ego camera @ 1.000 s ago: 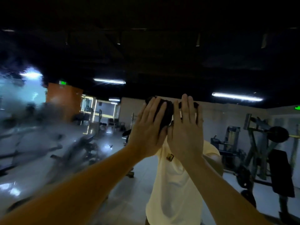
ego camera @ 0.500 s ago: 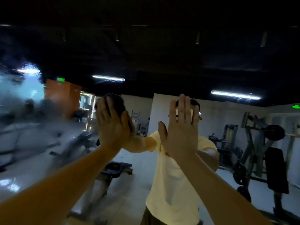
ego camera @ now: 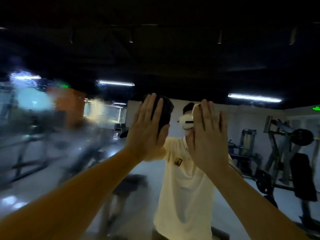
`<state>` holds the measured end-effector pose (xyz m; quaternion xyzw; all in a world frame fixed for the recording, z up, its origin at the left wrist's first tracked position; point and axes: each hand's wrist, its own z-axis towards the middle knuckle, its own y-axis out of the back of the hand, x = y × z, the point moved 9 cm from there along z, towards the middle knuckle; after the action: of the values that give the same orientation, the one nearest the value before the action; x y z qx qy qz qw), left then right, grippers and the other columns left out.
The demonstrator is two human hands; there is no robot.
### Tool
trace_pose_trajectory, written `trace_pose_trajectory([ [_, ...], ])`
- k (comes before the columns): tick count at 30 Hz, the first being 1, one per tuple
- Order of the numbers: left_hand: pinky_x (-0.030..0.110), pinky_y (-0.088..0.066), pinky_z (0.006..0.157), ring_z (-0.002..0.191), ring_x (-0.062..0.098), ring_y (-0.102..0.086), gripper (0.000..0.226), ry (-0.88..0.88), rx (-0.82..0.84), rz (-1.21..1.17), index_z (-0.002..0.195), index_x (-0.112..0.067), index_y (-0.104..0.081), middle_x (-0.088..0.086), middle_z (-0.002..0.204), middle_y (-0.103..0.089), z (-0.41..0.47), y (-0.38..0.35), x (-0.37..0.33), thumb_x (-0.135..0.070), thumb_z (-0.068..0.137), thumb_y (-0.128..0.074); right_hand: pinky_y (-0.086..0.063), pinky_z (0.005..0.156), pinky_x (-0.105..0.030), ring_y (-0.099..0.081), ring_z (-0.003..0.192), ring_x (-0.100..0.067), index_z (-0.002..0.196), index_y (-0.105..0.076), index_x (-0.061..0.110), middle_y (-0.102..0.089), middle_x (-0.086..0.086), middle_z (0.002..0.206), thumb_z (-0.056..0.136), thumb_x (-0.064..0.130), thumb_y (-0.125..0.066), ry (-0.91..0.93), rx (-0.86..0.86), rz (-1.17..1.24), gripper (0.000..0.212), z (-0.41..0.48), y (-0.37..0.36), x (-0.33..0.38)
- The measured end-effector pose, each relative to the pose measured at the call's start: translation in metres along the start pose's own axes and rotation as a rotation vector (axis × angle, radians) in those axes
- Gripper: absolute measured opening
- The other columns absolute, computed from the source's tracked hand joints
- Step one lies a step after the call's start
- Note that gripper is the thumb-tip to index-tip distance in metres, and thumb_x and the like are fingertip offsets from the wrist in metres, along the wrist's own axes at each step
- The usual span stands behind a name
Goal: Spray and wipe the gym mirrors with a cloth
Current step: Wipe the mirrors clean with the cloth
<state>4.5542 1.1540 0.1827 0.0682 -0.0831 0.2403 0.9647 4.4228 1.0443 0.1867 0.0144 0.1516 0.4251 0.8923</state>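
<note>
While straight fingers (ego camera: 149, 108) of the left hand (ego camera: 147, 134) press the cloth (ego camera: 165, 112) to the mirror (ego camera: 251, 129), right hand (ego camera: 208, 141) open and flat, sweep toward the nine-o'clock haze (ego camera: 43, 144).

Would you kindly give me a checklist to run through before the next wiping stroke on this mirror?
1. The dark cloth pressed flat on the mirror under the left hand: ok.
2. The right hand free, fingers straight, holding nothing: ok.
3. Left stretch of the mirror free of smears: not ok, hazy and streaked.
4. A spray bottle within reach: cannot tell, none in view.
</note>
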Motion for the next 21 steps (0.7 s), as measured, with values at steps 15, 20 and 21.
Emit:
trace_pose_trajectory([
  [15,0.059,-0.021,0.126,0.155,0.047,-0.024,0.071,0.521,-0.146,0.002,0.161,0.005,-0.026,0.033,0.165,-0.025,-0.063,0.010,0.047,-0.040,0.107,-0.031,-0.012,0.127,-0.059,-0.010,0.158,-0.035,0.159,-0.025,-0.001,-0.015,-0.022,0.169,0.101,0.029,-0.039,-0.034,-0.040,0.012,0.067,-0.002,0.001,0.006],
  [20,0.058,-0.014,0.129,0.160,0.039,-0.011,0.067,0.200,0.044,-0.058,0.164,-0.002,-0.017,0.028,0.170,-0.017,-0.070,-0.023,-0.084,-0.041,0.110,-0.025,-0.014,0.127,-0.057,-0.011,0.159,-0.031,0.159,-0.031,0.004,-0.017,-0.018,0.170,0.099,0.029,-0.028,0.046,0.032,0.080,0.065,-0.003,0.003,0.000],
  [21,0.057,-0.013,0.129,0.161,0.038,-0.009,0.067,0.128,0.100,-0.066,0.165,-0.004,-0.016,0.026,0.171,-0.016,-0.075,-0.029,-0.110,-0.043,0.111,-0.026,-0.014,0.127,-0.057,-0.015,0.158,-0.031,0.157,-0.037,0.006,-0.021,-0.017,0.169,0.097,0.029,-0.027,0.087,0.047,0.106,0.065,-0.006,0.006,-0.004],
])
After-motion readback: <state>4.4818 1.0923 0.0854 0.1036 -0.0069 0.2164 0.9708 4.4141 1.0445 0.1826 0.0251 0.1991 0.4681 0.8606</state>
